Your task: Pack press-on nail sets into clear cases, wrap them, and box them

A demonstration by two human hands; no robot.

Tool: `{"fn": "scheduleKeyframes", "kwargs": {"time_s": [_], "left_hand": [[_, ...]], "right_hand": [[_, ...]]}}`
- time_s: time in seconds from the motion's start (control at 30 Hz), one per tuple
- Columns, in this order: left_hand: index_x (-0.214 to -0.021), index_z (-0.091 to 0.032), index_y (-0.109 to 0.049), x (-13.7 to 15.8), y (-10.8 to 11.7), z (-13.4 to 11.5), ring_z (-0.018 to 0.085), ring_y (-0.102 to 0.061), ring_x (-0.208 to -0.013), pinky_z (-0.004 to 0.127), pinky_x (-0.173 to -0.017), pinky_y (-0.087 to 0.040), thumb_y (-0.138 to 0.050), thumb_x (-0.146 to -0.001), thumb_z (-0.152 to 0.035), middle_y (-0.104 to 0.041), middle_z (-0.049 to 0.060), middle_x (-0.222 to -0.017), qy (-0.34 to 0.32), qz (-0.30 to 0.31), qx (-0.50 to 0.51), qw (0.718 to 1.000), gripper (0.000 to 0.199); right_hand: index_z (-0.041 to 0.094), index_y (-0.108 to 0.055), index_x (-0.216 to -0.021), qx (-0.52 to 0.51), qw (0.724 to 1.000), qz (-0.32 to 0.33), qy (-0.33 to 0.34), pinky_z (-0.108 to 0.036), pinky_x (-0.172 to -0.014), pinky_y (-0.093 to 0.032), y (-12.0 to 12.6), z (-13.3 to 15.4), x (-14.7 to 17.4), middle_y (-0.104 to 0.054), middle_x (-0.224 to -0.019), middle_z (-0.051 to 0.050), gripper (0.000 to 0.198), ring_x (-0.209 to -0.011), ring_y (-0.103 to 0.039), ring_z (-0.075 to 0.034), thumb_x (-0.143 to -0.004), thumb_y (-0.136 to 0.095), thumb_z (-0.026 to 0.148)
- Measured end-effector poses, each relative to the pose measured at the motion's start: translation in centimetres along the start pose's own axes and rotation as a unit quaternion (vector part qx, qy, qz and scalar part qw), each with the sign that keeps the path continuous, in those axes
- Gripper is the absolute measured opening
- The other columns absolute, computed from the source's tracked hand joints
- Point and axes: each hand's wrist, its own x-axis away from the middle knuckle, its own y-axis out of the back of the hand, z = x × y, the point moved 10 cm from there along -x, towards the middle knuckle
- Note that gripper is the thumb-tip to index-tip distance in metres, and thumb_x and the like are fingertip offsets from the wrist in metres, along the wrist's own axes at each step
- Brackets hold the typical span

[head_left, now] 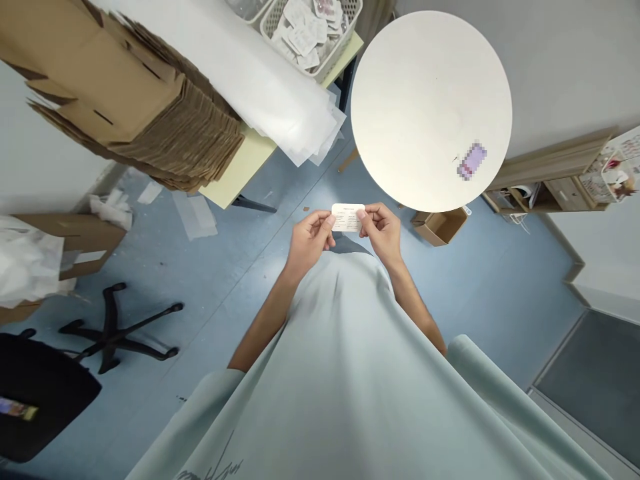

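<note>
A small white card (347,219) with rounded corners and fine printed text is held out in front of my body. My left hand (311,238) pinches its left edge, the thumb lying on the printed face. At the right edge, my right hand (381,230) grips it the same way. The print is too small to read. Beyond the card stands a round white table (425,100) with a blurred purple item (472,161) lying near its front right rim.
Flat cardboard boxes (165,127) are stacked on a pale yellow table (230,180), beside white sheets (280,100) and a basket (327,70) of small packets. A small open carton (440,227) sits under the round table. A black swivel chair (45,393) stands at left.
</note>
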Motion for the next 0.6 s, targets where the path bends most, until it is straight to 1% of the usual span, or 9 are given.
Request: {"fn": "scheduleKeyframes", "kwargs": {"time_s": [0.13, 0.33, 0.5, 0.6], "left_hand": [[-0.094, -0.022, -0.076, -2.2, -3.6, -0.5, 0.012, -0.066, -0.055, 0.024, -0.053, -0.053, -0.085, -0.098, -0.074, -0.065, -0.004, -0.064, 0.010, -0.001, -0.017, 1.000, 0.052], [-0.099, -0.022, -0.076, -6.8, -9.1, -2.0, 0.011, -0.067, -0.057, 0.023, -0.055, -0.053, -0.084, -0.100, -0.071, -0.068, -0.003, -0.068, 0.023, 0.043, -0.040, 0.998, 0.050], [-0.103, -0.023, -0.074, -9.0, -13.4, -2.0, 0.012, -0.066, -0.057, 0.024, -0.055, -0.053, -0.082, -0.102, -0.073, -0.067, -0.004, -0.067, 0.039, 0.082, -0.040, 0.995, 0.050], [-0.104, -0.023, -0.074, -9.8, -15.0, -2.2, 0.012, -0.066, -0.057, 0.024, -0.055, -0.052, -0.080, -0.103, -0.072, -0.068, -0.004, -0.067, 0.041, 0.098, -0.045, 0.993, 0.049]], "right_hand": [[0.027, -0.071, -0.094, -0.024, 0.999, -0.025, -0.003, -0.028, -0.058, -0.049, 2.9, -0.8, -3.1, -0.055, -0.064, 0.008, 0.067, -0.056, -0.053, -0.012, -0.090, -0.082, 0.092], [0.027, -0.072, -0.093, -0.047, 0.997, -0.063, -0.009, -0.028, -0.057, -0.046, 7.7, -1.3, -7.7, -0.055, -0.064, 0.008, 0.066, -0.057, -0.051, -0.012, -0.089, -0.083, 0.092], [0.027, -0.072, -0.094, -0.060, 0.993, -0.097, -0.010, -0.028, -0.058, -0.046, 11.3, -1.5, -9.6, -0.054, -0.065, 0.008, 0.061, -0.059, -0.051, -0.012, -0.092, -0.086, 0.087], [0.027, -0.071, -0.094, -0.055, 0.993, -0.099, -0.018, -0.029, -0.058, -0.047, 12.6, -1.6, -10.4, -0.052, -0.065, 0.008, 0.062, -0.059, -0.050, -0.012, -0.092, -0.084, 0.088]]}}
